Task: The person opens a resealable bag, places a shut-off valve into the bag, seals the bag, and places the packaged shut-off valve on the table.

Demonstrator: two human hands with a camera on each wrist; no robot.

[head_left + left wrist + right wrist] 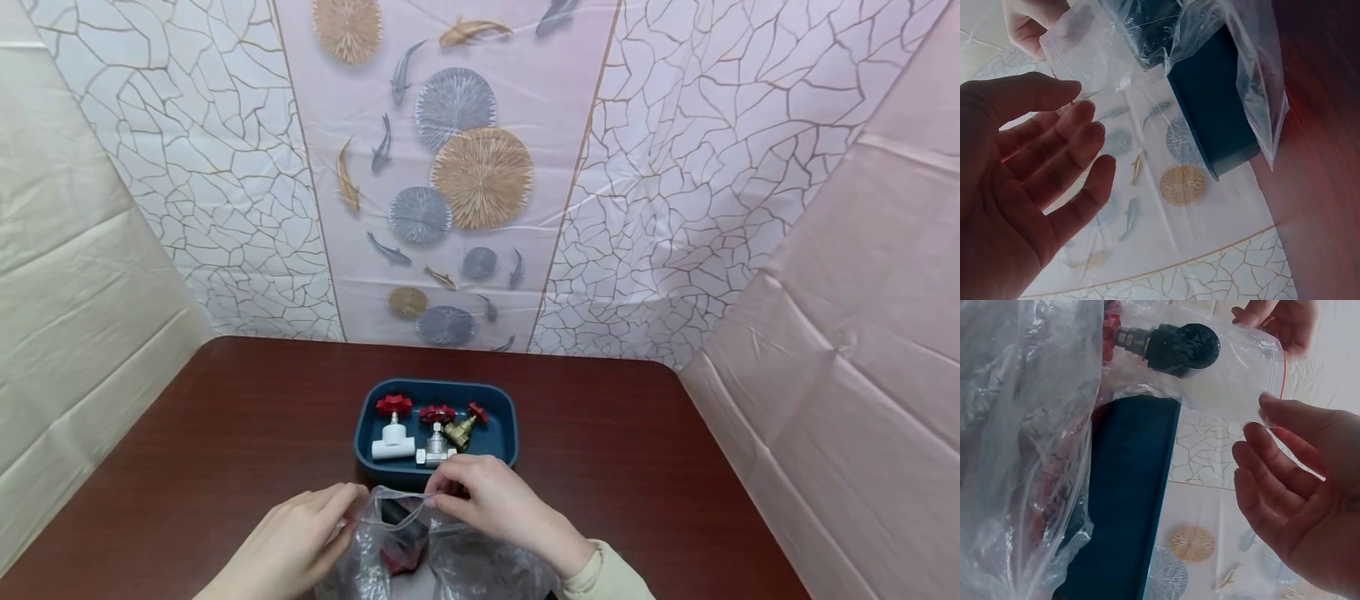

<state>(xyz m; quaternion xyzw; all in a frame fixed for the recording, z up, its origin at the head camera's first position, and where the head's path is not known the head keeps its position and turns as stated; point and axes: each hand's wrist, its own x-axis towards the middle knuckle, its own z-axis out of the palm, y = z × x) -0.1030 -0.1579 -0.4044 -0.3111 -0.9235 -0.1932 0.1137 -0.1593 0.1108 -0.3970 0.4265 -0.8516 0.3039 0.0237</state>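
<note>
My left hand (pixel 296 537) pinches the left edge of a clear zip bag's (pixel 1229 375) mouth between thumb and forefinger. On the opposite edge, my right hand (pixel 491 504) pinches the rim, so the mouth is spread apart between them. A red line runs along the rim in the right wrist view. Within the bag lies a valve (pixel 1182 349) with a dark body, a metal neck and a red handwheel (pixel 1110 337). More crumpled clear plastic (pixel 1022 425) lies close by, near the front of the table.
Just beyond the hands stands a blue tray (pixel 510 417). It holds a white valve (pixel 393 446), a silver valve (pixel 437 450) and a brass valve (pixel 459 432), all with red handwheels. The dark red-brown table (pixel 247 417) meets a patterned cloth backdrop (pixel 442 275).
</note>
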